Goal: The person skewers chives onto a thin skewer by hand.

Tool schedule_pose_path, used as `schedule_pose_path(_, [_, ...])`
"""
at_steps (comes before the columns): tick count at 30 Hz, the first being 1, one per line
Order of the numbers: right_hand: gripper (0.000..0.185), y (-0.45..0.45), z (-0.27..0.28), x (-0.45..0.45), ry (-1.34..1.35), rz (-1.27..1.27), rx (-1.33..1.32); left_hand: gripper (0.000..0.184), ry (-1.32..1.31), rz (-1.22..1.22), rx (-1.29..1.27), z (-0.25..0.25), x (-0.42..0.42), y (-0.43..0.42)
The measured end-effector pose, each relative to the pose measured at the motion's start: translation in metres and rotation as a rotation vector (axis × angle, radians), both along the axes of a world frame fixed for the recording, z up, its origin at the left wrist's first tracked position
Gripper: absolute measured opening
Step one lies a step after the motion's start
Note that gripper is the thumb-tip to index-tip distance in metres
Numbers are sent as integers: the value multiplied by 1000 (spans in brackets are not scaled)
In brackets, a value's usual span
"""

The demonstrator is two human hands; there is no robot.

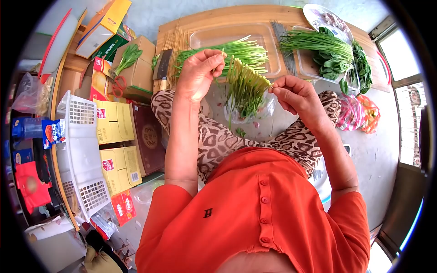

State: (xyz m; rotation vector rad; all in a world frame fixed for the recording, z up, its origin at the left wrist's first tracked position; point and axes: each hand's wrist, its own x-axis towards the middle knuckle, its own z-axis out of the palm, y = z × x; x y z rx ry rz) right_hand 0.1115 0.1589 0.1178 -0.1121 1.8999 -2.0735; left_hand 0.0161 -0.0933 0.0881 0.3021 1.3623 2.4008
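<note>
A skewer threaded with a row of green stalks [246, 86] hangs between my hands, over a clear plastic bag [265, 112]. My left hand [201, 73] pinches something thin and green near the upper left end of the row. The fingers of my right hand [296, 94] are closed on the skewer's tip at the other end. Behind them, a pile of cut green stalks [246, 51] lies over a clear tray [273, 59] on the wooden table [182, 25]. Thin wooden skewers [178, 45] lie left of the tray, beside a cleaver [163, 66].
Metal skewers [286, 50] and long leafy greens [325, 48] lie at the table's right. Behind them is a plate [318, 16] with pale pieces. Boxes [116, 123] and a white basket [82, 150] stand at my left. Colourful bags [357, 113] rest on the floor, right.
</note>
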Motion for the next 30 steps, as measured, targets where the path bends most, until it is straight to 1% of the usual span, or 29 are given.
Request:
schedule_pose_path(5, [13, 2, 3, 4, 137, -13, 59, 16, 22, -20, -15, 13, 4, 0])
schedule_pose_path(10, [14, 8, 20, 9, 0, 61, -42, 17, 53, -26, -15, 29, 9, 3])
schedule_pose_path(14, [14, 9, 27, 13, -19, 44, -73, 16, 92, -43, -20, 41, 11, 5])
schedule_pose_path(16, [13, 7, 29, 16, 162, 6, 9, 14, 106, -46, -19, 46, 12, 6])
schedule_pose_path(17, [13, 5, 32, 17, 172, 3, 13, 14, 116, -50, -15, 46, 13, 8])
schedule_pose_path(19, [13, 2, 38, 21, 293, -7, 121, 12, 126, -92, -25, 50, 17, 13])
schedule_pose_path(20, [13, 2, 44, 23, 251, 5, 75, 13, 122, -43, -16, 52, 19, 15])
schedule_pose_path(21, [13, 3, 46, 23, 259, 0, 80, 13, 130, -48, -11, 55, 19, 17])
schedule_pose_path(23, [12, 7, 51, 23, 155, 13, 33, 11, 262, -27, -56, 58, 21, 19])
schedule_pose_path(26, [13, 11, 64, 23, 151, 25, 21, 13, 290, 22, -65, 65, 22, 28])
schedule_pose_path(30, [15, 18, 79, 21, 183, 7, 54, 16, 341, -81, -30, 70, 20, 37])
